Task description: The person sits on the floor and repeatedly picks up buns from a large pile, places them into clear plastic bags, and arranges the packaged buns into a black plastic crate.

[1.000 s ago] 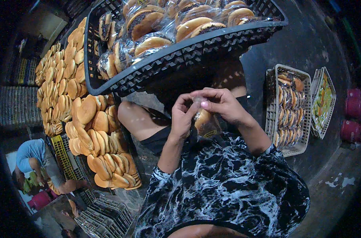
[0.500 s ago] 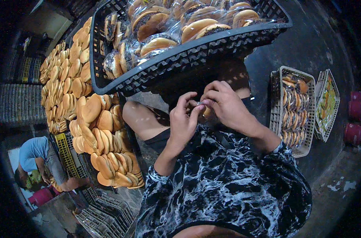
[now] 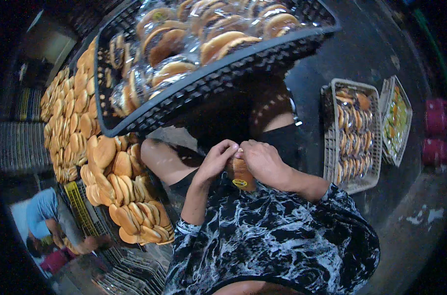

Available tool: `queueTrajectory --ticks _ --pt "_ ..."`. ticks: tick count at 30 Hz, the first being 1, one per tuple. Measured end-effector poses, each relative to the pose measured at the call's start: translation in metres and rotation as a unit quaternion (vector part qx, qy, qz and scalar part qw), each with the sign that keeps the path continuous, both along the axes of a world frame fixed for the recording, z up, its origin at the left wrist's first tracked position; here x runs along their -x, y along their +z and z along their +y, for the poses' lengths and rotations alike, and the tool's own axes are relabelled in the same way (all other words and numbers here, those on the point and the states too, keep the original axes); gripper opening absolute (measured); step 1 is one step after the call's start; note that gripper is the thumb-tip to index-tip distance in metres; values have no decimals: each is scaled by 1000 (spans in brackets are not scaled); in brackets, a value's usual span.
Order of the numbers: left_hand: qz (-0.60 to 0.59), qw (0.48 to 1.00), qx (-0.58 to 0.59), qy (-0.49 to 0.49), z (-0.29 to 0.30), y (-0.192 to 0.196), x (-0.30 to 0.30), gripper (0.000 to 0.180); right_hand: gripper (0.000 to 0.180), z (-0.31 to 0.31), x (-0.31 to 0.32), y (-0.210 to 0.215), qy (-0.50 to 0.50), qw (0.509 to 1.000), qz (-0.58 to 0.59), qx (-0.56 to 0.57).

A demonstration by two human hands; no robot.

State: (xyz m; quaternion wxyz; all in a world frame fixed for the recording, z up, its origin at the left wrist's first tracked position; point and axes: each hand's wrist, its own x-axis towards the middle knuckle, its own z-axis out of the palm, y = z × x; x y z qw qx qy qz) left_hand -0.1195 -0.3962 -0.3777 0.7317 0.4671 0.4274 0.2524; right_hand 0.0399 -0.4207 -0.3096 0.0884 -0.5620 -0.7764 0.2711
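Close to my body hangs a bun (image 3: 241,173) in a clear plastic bag with a round yellow label. My left hand (image 3: 217,158) pinches the gathered top of the bag, fingers closed. Pressed against it, my right hand (image 3: 264,160) also closes on the bag's top, covering part of the bun. Beyond my hands, a dark plastic crate (image 3: 218,74) tilts above my lap, holding several bagged buns with dark filling (image 3: 170,45).
Unwrapped buns (image 3: 105,153) lie in piles at the left. On the right floor stand a pale crate of filled buns (image 3: 378,162) and another crate (image 3: 404,142) with green-and-yellow packages. A bent-over person in blue (image 3: 42,209) is at lower left, near stacked trays (image 3: 135,270).
My hands have come nearer my body and slightly left, and the bagged bun with its yellow label now shows between them. The whole view has shifted, with the dark crate lower and further left.
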Motion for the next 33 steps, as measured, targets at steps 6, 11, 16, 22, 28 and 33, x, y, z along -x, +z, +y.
queueTrajectory --ticks 6,11,16,22,28,33 --pt "56 923 -351 146 -16 4 -37 27 23 2 -22 2 -163 950 265 -13" --pt "-40 862 -385 327 -1 10 -101 29 55 8 -38 -52 -359 808 441 -152" --pt "11 864 -349 363 5 22 -99 28 50 70 -179 -221 -476 864 -117 112" --pt "56 879 -297 370 4 8 -78 25 35 40 -252 -315 -333 929 -48 153" --pt "94 878 -210 419 -2 10 -60 26 22 -21 -231 -303 -381 903 -177 91" --pt "149 823 -382 392 7 12 -61 29 32 29 -218 -194 -263 953 59 137"
